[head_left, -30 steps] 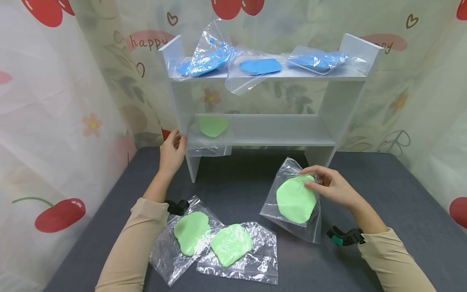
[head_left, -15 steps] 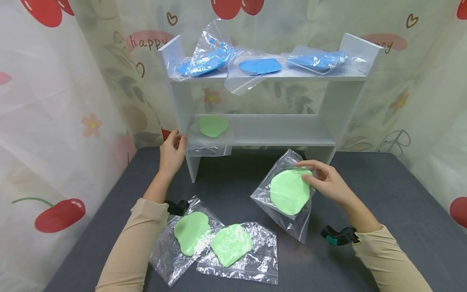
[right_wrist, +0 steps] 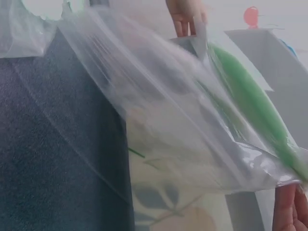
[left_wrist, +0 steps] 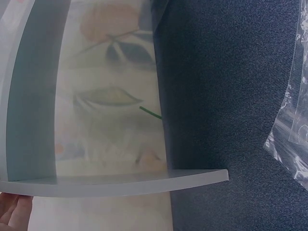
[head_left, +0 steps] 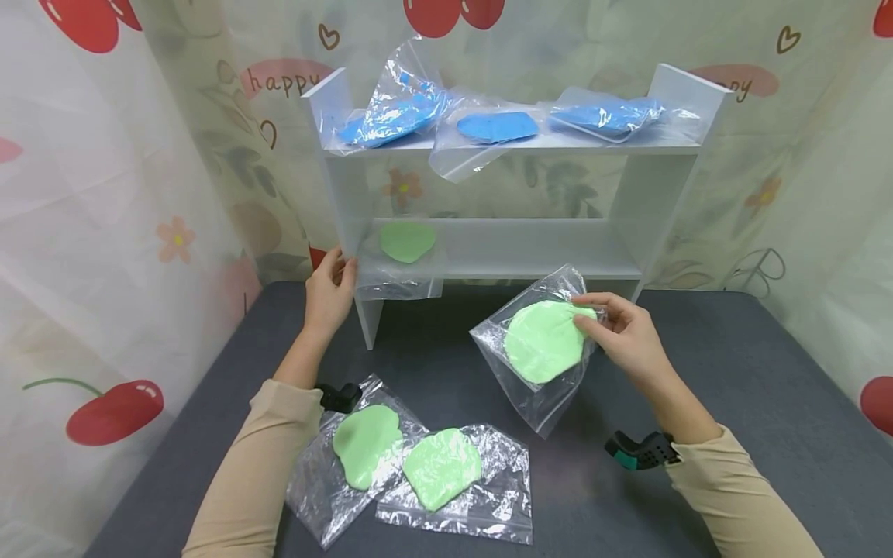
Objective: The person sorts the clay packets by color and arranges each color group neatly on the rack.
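Observation:
In the head view my right hand [head_left: 624, 329] pinches the upper right corner of a clear zip bag [head_left: 523, 399] with a flat green, dough-like piece [head_left: 544, 341] inside. The bag is tilted and hangs in front of the lower shelf's right half. My left hand [head_left: 329, 293] rests against the left side panel [head_left: 342, 198] of a white shelf rack, its fingers [left_wrist: 17, 211] on the outer face in the left wrist view. Beside it on the lower shelf [head_left: 516, 248] lies another bagged green piece [head_left: 408, 241], its bag overhanging the front edge.
Two more bagged green pieces, one at the left [head_left: 366, 446] and one at the right [head_left: 443, 469], lie overlapping on the dark table [head_left: 739, 372]. Three bags with blue contents [head_left: 498, 126] occupy the top shelf. Patterned curtain [head_left: 125, 232] surrounds the table.
My right hand has moved up and left toward the lower shelf, carrying the bagged green piece, which has turned somewhat. The left hand stays against the side panel.

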`<action>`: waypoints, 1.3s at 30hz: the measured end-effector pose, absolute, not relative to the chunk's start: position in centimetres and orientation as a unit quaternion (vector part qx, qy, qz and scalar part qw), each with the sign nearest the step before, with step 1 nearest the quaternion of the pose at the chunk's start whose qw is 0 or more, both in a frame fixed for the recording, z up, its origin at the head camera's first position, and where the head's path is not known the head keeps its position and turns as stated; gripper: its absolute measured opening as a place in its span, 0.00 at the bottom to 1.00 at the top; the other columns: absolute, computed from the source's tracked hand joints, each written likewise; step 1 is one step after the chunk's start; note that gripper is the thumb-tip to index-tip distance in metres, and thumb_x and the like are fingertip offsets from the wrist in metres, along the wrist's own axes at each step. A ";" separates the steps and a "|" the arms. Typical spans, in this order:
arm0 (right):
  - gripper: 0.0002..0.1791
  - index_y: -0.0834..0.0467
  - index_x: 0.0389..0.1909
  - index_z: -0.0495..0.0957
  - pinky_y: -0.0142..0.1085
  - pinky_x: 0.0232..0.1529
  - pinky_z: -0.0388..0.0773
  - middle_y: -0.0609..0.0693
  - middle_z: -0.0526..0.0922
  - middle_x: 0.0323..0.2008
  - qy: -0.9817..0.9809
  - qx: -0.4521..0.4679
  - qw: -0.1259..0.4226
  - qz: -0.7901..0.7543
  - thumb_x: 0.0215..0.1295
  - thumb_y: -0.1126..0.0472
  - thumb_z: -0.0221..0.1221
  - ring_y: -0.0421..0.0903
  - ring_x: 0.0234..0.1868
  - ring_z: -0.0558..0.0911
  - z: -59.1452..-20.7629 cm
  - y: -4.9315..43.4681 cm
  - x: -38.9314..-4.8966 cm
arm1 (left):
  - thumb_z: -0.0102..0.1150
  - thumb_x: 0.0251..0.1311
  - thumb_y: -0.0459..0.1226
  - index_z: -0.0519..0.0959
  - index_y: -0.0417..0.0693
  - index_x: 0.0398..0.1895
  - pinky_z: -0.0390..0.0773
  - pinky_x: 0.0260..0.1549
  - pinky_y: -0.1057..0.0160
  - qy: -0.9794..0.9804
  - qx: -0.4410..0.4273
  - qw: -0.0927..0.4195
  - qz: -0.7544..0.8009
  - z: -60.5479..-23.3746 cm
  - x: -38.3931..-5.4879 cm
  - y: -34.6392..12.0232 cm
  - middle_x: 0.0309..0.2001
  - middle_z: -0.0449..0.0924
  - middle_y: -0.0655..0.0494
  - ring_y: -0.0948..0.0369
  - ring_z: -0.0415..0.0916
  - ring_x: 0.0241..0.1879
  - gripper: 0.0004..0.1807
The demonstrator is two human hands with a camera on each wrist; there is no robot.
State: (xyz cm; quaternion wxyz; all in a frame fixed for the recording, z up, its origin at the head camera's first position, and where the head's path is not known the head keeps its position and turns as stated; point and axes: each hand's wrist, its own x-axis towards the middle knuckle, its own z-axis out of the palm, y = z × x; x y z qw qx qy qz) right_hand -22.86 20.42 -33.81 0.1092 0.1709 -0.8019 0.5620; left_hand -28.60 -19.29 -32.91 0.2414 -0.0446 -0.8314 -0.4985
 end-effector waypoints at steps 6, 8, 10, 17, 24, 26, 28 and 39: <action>0.13 0.56 0.49 0.78 0.32 0.18 0.63 0.38 0.71 0.25 -0.776 0.144 0.134 0.599 0.64 0.61 0.58 0.37 0.14 0.60 -33.5 19.9 -23.1 | 0.46 0.68 0.38 0.68 0.41 0.63 0.76 0.53 0.48 -0.828 -0.049 0.244 -0.503 -32.9 -28.5 -19.3 0.57 0.73 0.34 0.44 0.75 0.56 0.21; 0.13 0.54 0.49 0.78 0.29 0.19 0.67 0.39 0.68 0.21 -0.767 0.137 0.141 0.611 0.64 0.61 0.58 0.37 0.14 0.60 -33.3 19.7 -23.2 | 0.46 0.68 0.38 0.68 0.41 0.63 0.76 0.53 0.48 -0.827 -0.052 0.244 -0.504 -32.9 -28.5 -19.3 0.58 0.73 0.34 0.44 0.75 0.56 0.21; 0.12 0.54 0.48 0.78 0.26 0.22 0.71 0.41 0.66 0.20 -0.762 0.131 0.151 0.616 0.63 0.61 0.58 0.36 0.15 0.61 -33.2 19.5 -23.3 | 0.45 0.68 0.38 0.68 0.41 0.63 0.76 0.53 0.48 -0.826 -0.053 0.245 -0.505 -32.9 -28.5 -19.3 0.58 0.73 0.34 0.44 0.75 0.56 0.21; 0.12 0.55 0.47 0.79 0.23 0.26 0.76 0.41 0.70 0.27 -0.743 0.112 0.170 0.638 0.63 0.61 0.59 0.34 0.17 0.64 -32.5 18.7 -23.6 | 0.46 0.68 0.38 0.68 0.41 0.63 0.76 0.54 0.48 -0.827 -0.054 0.246 -0.503 -32.9 -28.5 -19.3 0.58 0.73 0.34 0.45 0.74 0.56 0.21; 0.13 0.57 0.48 0.78 0.22 0.28 0.78 0.43 0.72 0.31 -0.709 0.116 0.169 0.675 0.62 0.61 0.60 0.33 0.21 0.71 -31.9 17.7 -24.0 | 0.45 0.69 0.38 0.68 0.41 0.63 0.76 0.54 0.48 -0.828 -0.052 0.246 -0.502 -32.8 -28.4 -19.2 0.57 0.73 0.34 0.44 0.74 0.56 0.21; 0.13 0.57 0.48 0.78 0.22 0.28 0.78 0.44 0.73 0.34 -0.697 0.117 0.168 0.688 0.62 0.62 0.60 0.33 0.23 0.73 -31.8 17.4 -24.2 | 0.45 0.69 0.38 0.67 0.41 0.63 0.76 0.54 0.48 -0.829 -0.051 0.244 -0.501 -32.8 -28.4 -19.2 0.58 0.73 0.34 0.44 0.74 0.56 0.21; 0.13 0.57 0.47 0.78 0.22 0.28 0.79 0.45 0.73 0.38 -0.685 0.117 0.166 0.699 0.61 0.62 0.60 0.33 0.25 0.74 -31.7 17.2 -24.3 | 0.45 0.69 0.38 0.67 0.41 0.63 0.76 0.54 0.48 -0.830 -0.050 0.242 -0.501 -32.8 -28.4 -19.2 0.58 0.73 0.34 0.45 0.74 0.56 0.22; 0.19 0.62 0.55 0.73 0.21 0.31 0.79 0.43 0.72 0.46 -0.661 0.091 0.155 0.728 0.63 0.63 0.57 0.33 0.27 0.74 -31.6 15.9 -25.0 | 0.46 0.69 0.38 0.67 0.42 0.63 0.76 0.54 0.48 -0.827 -0.049 0.241 -0.505 -32.9 -28.5 -19.2 0.58 0.73 0.35 0.45 0.74 0.56 0.22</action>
